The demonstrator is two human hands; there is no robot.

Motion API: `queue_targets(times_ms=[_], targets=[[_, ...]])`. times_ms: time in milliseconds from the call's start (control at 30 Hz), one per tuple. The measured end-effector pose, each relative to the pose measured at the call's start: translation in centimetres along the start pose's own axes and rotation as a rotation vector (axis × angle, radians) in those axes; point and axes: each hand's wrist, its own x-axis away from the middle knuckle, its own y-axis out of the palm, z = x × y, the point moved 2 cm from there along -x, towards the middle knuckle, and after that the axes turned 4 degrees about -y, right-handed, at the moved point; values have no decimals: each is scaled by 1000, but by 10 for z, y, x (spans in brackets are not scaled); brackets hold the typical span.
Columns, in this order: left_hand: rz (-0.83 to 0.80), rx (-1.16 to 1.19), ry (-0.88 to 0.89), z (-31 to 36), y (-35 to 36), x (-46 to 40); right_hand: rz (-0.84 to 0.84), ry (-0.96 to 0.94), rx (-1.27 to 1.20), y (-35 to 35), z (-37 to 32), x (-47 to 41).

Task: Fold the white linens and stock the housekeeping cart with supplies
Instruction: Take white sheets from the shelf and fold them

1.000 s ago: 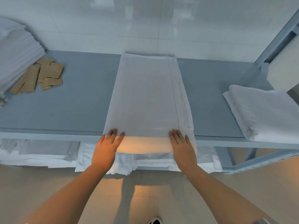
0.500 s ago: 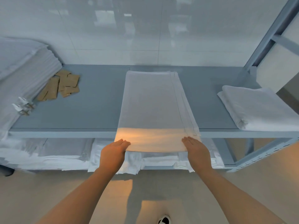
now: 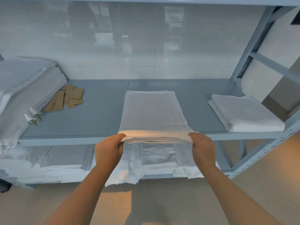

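Grey metal shelf (image 3: 97,114) against white tiled wall (image 3: 146,46); folded white linen (image 3: 152,111) lies centred, near edge overhanging. Left hand (image 3: 108,148) and right hand (image 3: 203,148), flat on the cloth a second ago, now each pinch a near corner, lifting it.

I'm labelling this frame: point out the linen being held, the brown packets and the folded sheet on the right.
held linen (image 3: 151,109), head view, top face.
brown packets (image 3: 68,99), head view, middle packet.
folded sheet (image 3: 243,111), head view, top face.

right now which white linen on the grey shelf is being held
The long folded white linen in the middle: the left hand and right hand grip its near edge. The thick folded white linen at right lies untouched.
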Motion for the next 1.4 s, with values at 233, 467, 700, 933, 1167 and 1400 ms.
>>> queue_targets(times_ms=[233,467,700,933,1167,1400], targets=[[203,56,65,12,-33,-15,129,-44,15,-27,-12,-21],[332,144,108,23,-50,-45,217,-56,35,-40,-14,-46],[403,156,128,40,-36,-108,267,-86,49,-32,10,-95],[342,113,58,46,-2,-162,216,-136,7,5,39,-154],[288,72,51,29,35,-199,93,-93,25,55,58,-195],[180,24,82,-7,101,-244,-63,-101,82,135,80,-222]])
